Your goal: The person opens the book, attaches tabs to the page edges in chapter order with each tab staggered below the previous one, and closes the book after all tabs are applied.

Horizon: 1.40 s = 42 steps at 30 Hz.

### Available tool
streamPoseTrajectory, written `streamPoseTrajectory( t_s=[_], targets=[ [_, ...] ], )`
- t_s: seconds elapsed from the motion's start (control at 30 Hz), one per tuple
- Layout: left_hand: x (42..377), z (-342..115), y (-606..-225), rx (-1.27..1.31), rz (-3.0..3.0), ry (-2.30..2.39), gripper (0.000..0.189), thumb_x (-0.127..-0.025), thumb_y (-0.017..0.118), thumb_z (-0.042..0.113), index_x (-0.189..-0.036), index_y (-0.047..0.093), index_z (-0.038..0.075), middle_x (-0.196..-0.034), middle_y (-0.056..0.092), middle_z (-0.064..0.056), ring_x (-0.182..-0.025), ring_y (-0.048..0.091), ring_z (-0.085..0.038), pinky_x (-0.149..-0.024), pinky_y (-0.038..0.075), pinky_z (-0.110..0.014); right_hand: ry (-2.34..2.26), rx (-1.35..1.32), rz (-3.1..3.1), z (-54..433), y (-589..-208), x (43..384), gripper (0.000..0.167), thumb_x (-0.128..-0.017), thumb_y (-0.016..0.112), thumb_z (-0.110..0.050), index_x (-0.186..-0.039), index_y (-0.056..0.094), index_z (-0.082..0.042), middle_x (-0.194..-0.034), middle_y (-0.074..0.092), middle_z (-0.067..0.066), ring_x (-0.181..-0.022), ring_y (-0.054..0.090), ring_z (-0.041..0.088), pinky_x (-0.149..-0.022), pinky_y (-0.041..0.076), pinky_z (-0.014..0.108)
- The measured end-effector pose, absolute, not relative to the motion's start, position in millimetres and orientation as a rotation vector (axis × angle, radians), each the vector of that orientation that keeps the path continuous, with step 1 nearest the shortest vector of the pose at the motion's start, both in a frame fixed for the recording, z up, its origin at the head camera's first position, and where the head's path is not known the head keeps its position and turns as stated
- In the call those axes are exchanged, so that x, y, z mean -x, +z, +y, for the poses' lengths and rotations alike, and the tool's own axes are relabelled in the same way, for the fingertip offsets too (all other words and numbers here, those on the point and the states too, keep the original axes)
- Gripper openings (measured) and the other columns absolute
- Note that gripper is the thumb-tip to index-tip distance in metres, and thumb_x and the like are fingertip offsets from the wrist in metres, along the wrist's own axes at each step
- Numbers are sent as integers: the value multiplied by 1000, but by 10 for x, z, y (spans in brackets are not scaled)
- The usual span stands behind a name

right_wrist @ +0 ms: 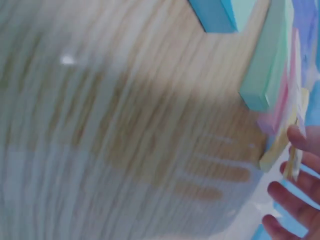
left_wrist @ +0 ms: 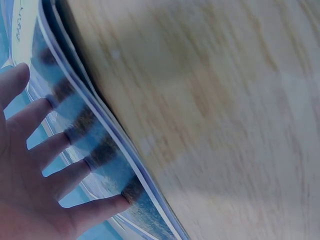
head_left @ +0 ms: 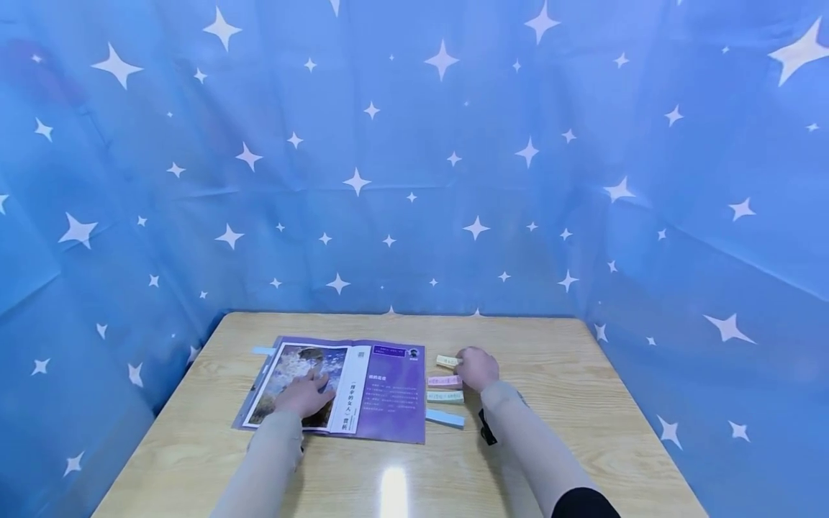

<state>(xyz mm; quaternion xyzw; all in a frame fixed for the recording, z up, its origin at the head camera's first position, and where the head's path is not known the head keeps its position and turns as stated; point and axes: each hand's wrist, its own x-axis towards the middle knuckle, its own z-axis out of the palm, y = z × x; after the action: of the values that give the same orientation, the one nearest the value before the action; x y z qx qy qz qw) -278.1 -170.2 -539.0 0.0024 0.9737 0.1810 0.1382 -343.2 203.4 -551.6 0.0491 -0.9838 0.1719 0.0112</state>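
A magazine (head_left: pixel 395 392) lies spread on the table, a painting on its left page and purple print on its right. My left hand (head_left: pixel 303 394) rests on the painting; the left wrist view shows its fingers (left_wrist: pixel 50 150) spread over the page. To the magazine's right lie sticky-note pads: yellow (head_left: pixel 447 361), pink (head_left: pixel 444 382), green (head_left: pixel 445 396) and blue (head_left: pixel 445 418). At the yellow pad's right end is my right hand (head_left: pixel 478 368). In the right wrist view its thumb and forefinger pinch a thin paper strip (right_wrist: pixel 299 95) beside the yellow pad (right_wrist: pixel 274 152).
A light blue tab (head_left: pixel 263 350) sticks out from the magazine's left edge. The wooden table (head_left: pixel 550 403) ends at a blue star-patterned curtain (head_left: pixel 414 180) behind and at the sides. A black object (head_left: pixel 487 428) shows by the right forearm.
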Motion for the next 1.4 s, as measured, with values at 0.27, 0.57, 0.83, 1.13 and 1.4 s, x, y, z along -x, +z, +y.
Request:
streamPoseTrajectory(
  t_s=[0.27, 0.57, 0.83, 1.13, 1.4],
  targets=[
    [2742, -1762, -5431, -16, 2784, 580, 58, -99, 49, 44, -147, 42, 12, -155, 25, -22, -137, 19, -54, -104, 23, -71, 578, -183, -3043, 2152, -5358, 3350, 15, -84, 68, -11, -96, 74, -7, -94, 71, 6, -77, 65, 20, -69, 55, 41],
    [2860, -1783, -5383, -30, 2799, 688, 57, -98, 53, 39, -144, 47, 6, -150, 32, -26, -135, 29, -50, -108, 27, -61, 678, -219, -3065, 2151, -4955, 3302, 22, -89, 66, -14, -108, 73, -6, -102, 71, 7, -77, 65, 17, -68, 55, 39],
    [2847, -1699, -5312, 64, 2844, 752, 52, -97, 55, 36, -137, 54, 4, -136, 52, -25, -125, 44, -49, -100, 38, -60, 671, -297, -3085, 2119, -4880, 3217, 20, -89, 68, -18, -106, 73, -9, -102, 71, 4, -75, 63, 15, -69, 54, 37],
    [2867, -1476, -5340, 88, 3039, 550, 55, -94, 58, 41, -133, 58, 3, -141, 44, -27, -126, 40, -50, -93, 38, -69, 651, -459, -3123, 2101, -4974, 3028, 19, -86, 70, -16, -103, 74, -9, -105, 71, 5, -87, 66, 18, -80, 55, 42],
    [2859, -1281, -5363, -8, 3138, 544, 56, -89, 65, 42, -132, 60, 6, -138, 49, -26, -128, 43, -46, -100, 32, -69, 652, -510, -3089, 2050, -5055, 2989, 22, -87, 69, -19, -106, 74, -9, -104, 71, 6, -89, 67, 20, -78, 55, 41]
  ],
)
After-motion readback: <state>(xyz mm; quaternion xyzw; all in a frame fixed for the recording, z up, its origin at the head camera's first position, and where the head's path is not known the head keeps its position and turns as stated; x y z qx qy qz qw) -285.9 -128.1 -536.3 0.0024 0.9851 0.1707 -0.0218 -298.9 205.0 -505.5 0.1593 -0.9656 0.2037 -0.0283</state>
